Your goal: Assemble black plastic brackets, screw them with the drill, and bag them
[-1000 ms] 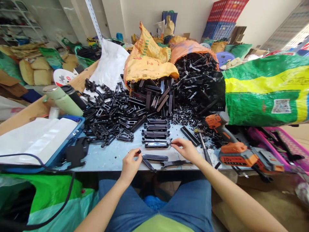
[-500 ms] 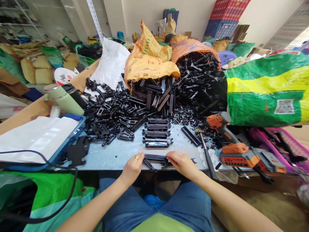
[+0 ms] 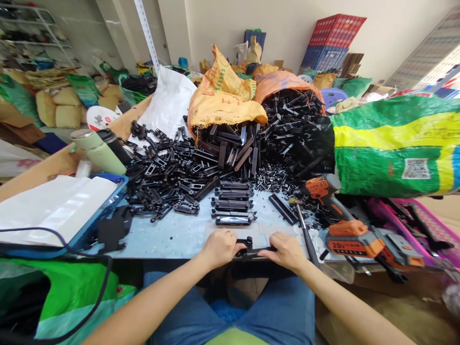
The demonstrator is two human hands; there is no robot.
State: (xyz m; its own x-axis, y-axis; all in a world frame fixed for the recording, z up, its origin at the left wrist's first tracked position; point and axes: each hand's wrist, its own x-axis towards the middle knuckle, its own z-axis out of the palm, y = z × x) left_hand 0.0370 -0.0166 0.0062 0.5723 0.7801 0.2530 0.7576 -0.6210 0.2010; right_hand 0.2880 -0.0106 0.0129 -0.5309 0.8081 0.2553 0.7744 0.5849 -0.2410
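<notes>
At the table's front edge, my left hand [image 3: 220,249] is closed, its thumb pressed on a black metal tool part [image 3: 249,245] with a round knob at one end. My right hand [image 3: 287,251] grips the other end of the black pieces, its thumb lying along a narrow bar. Both hands hide much of what they hold, so I cannot tell how the pieces join. Just beyond them lies a row of several black tool bodies [image 3: 234,205] with wrench-like ends. A loose pair of black bars [image 3: 283,209] rests to the right.
Loose black links [image 3: 168,177] heap at left. Orange sacks [image 3: 226,112] spill black parts at the back. Small pins [image 3: 275,178] lie scattered. A hammer [image 3: 306,230] and a cordless drill [image 3: 348,230] stand right, near a green sack [image 3: 391,143]. A blue tray [image 3: 120,189] holds white sheets.
Both hands have shifted right and slightly lower. The long black bar stretched between them no longer shows that way; black pieces with a knob now show between the thumbs. The view has tilted slightly.
</notes>
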